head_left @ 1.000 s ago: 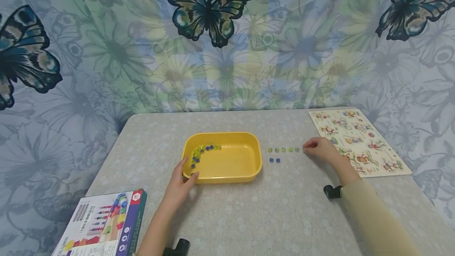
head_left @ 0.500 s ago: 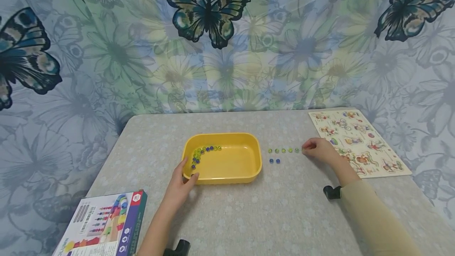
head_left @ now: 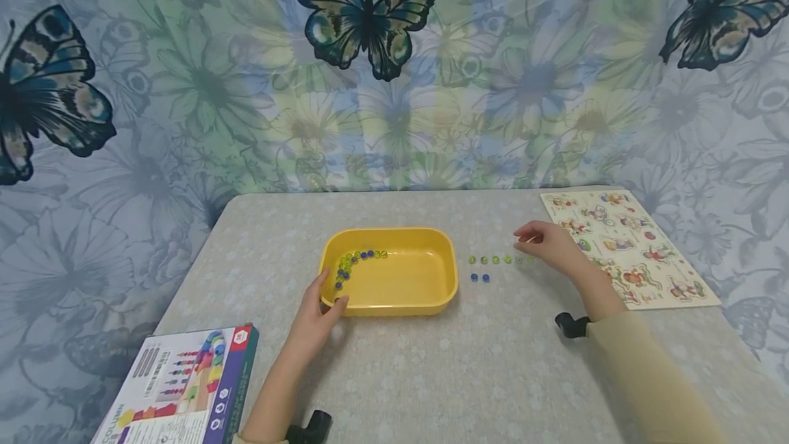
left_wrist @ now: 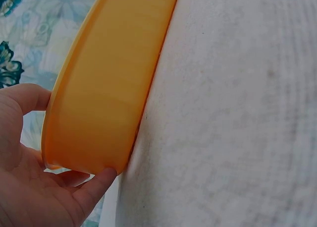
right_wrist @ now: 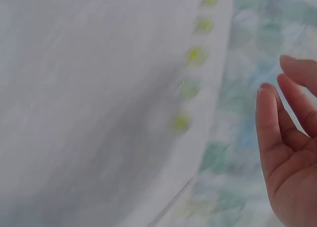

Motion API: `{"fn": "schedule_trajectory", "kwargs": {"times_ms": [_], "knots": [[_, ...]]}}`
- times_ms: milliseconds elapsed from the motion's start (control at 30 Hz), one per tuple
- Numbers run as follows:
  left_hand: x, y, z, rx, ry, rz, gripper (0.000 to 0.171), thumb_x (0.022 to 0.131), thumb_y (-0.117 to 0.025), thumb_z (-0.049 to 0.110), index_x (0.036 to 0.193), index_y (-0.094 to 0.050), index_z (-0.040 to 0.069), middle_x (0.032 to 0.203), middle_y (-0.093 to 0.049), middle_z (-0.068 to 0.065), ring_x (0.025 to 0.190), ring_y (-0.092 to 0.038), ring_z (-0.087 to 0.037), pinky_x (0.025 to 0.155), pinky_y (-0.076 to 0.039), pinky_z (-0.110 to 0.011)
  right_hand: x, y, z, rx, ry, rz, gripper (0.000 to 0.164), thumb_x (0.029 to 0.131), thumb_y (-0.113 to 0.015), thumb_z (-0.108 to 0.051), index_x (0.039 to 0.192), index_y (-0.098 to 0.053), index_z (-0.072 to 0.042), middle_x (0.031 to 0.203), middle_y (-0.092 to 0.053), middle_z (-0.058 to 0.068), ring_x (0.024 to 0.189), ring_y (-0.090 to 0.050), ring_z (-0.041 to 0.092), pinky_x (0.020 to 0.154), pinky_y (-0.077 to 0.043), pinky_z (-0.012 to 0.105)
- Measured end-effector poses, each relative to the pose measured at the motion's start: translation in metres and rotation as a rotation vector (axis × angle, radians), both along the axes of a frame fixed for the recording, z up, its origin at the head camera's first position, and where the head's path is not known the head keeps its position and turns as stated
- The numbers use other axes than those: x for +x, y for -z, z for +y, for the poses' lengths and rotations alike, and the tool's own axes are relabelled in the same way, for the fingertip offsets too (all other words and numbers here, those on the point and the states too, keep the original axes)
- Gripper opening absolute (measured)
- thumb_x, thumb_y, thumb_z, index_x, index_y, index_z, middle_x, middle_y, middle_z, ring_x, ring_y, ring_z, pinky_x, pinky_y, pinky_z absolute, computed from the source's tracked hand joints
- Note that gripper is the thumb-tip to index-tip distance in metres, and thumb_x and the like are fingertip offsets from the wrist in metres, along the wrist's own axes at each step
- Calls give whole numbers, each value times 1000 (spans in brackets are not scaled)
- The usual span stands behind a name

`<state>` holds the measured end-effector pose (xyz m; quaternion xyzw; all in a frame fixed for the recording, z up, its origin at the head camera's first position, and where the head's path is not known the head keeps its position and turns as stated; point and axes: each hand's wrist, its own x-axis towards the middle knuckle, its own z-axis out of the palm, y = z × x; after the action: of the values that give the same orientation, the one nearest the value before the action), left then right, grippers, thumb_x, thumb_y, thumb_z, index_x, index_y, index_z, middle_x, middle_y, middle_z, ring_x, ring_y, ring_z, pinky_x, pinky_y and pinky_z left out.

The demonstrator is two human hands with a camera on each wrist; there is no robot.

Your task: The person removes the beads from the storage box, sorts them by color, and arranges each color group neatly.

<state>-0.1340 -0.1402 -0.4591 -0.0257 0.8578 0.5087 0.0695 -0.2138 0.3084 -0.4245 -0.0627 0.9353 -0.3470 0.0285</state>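
A yellow tray [head_left: 407, 283] stands mid-table, and my left hand [head_left: 313, 321] grips its near left corner. In the left wrist view, fingers and thumb lie around the tray's rim and end wall [left_wrist: 99, 103]. Several yellow-green and blue glass marbles [head_left: 345, 266] lie along the tray's left side and back. Right of the tray, a row of yellow-green marbles [head_left: 496, 260] runs across the cloth, with two blue marbles [head_left: 479, 278] in front of it. My right hand [head_left: 551, 245] hovers over the row's right end, fingers loosely bent, with nothing visible between them in the right wrist view.
A cream board [head_left: 619, 245] printed with colourful figures lies at the back right, partly under my right forearm. At the front left is a toy box [head_left: 179, 386] with a barcode. A butterfly-patterned curtain [head_left: 394, 122] hangs behind the table.
My right hand has risen off the row's right end and moved slightly left, leaving a marble there that it had covered. My left hand still holds the tray; the view shifted slightly.
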Motion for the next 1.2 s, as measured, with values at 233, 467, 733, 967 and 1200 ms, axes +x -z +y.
{"fn": "schedule_trajectory", "kwargs": {"times_ms": [233,467,733,967,1200], "knots": [[0,-2,-1,-5,3,5,74,91,-57,35,150,-15,17,153,-15,-13,138,-19,-34,107,-29,-50,-6,-27,-68,-131,-234,-110,30,84,-70,-26,109,-66,-10,97,-65,3,83,-59,22,70,-53,34],[-1,-1,-2,8,8,24,73,92,-57,32,150,-15,17,153,-14,-14,139,-17,-34,107,-28,-49,-12,-36,-130,-167,-551,-256,27,85,-69,-22,108,-67,-8,96,-65,2,86,-61,19,75,-53,31],[-2,-1,-3,25,20,32,72,93,-57,30,150,-14,17,153,-13,-15,139,-17,-35,106,-30,-49,-15,-32,-169,-19,-719,-437,21,84,-68,-12,103,-68,-4,91,-66,-1,83,-59,17,74,-51,30],[-2,0,-2,36,21,33,73,93,-57,30,150,-15,17,153,-13,-15,139,-18,-34,105,-32,-49,-18,-24,-181,141,-713,-567,13,79,-69,-8,91,-69,-15,87,-64,-1,70,-54,14,64,-49,26],[-1,-1,-1,18,14,31,72,93,-57,30,150,-15,17,153,-14,-15,138,-19,-36,105,-32,-50,-13,-21,-190,343,-647,-582,16,78,-64,-1,81,-68,-16,78,-60,2,63,-51,14,57,-44,25]]}}
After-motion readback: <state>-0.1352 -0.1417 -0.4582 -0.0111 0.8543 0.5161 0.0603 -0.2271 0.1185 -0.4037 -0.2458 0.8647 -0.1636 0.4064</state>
